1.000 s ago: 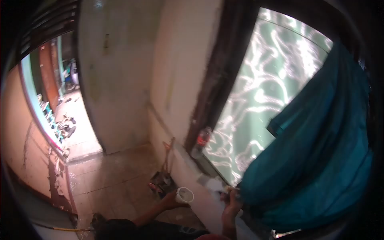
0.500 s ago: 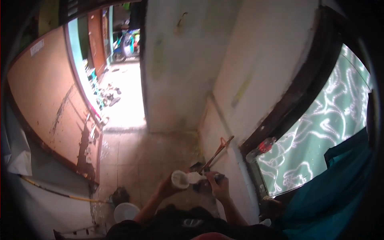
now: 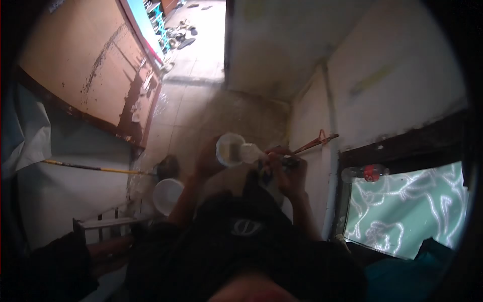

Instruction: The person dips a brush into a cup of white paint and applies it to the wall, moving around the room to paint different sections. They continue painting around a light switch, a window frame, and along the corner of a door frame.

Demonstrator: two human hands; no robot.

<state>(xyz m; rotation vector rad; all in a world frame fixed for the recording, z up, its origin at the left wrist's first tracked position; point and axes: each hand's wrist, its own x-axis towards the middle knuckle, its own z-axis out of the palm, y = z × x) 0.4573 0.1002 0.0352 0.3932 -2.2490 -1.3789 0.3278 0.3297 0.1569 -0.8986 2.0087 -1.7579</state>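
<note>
My left hand (image 3: 207, 157) is wrapped round the side of a round, translucent container (image 3: 229, 149), whose open top faces the camera. A smaller pale translucent piece (image 3: 251, 153) overlaps the container's right edge; its exact shape is blurred. My right hand (image 3: 288, 173) is closed at the far end of this piece, with a dark object (image 3: 290, 160) at its fingers that is too dim to name. Both hands are in front of my dark shirt. Below and left of my left hand, a white round tub (image 3: 168, 197) stands near my forearm.
A brown door panel (image 3: 93, 65) stands at the left, beside a bright doorway with footwear (image 3: 181, 38) outside. A yellow and black pole (image 3: 95, 166) lies at the left. A reddish stick (image 3: 317, 143) leans by the right wall. A clear bottle with red label (image 3: 370, 173) rests on the window ledge.
The camera has tilted down, so hands, container and tub appear higher in view. Both hands keep their hold, and the container and pale piece are still close together.
</note>
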